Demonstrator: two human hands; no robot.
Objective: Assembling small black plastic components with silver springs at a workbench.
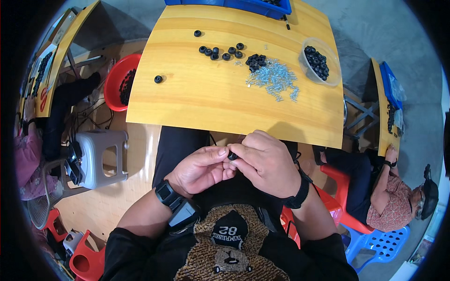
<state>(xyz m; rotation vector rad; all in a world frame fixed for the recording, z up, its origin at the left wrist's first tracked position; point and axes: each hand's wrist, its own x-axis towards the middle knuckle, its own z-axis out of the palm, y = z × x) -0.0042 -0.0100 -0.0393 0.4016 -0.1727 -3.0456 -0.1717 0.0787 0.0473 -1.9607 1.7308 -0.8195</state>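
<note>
a person seated at a yellow wooden table point(211, 103) brings both hands together just below its near edge, above the lap. the left hand point(201, 169) and the right hand point(265, 161) meet at a small black rubber ring point(232, 155), which is pinched between the fingertips of both hands; the left thumb and forefinger close on it from one side, the right hand's fingers curl over it from the other. most of the ring is hidden by the fingers.

on the table, well apart from the hands, lies a loose row of black rings point(220, 51), a small dark heap of them point(256, 61) and a scatter of small silvery metal parts point(276, 79) just beside that heap. a clear plastic bowl point(333, 58) at the table's right holds more black rings. a single ring point(158, 79) sits alone towards the left edge, another point(197, 33) farther up. a blue tray point(253, 6) stands at the far edge.

beside the table stand a red basin point(112, 89) and a grey plastic stool point(101, 157). other people sit at neighbouring tables on either side.
</note>
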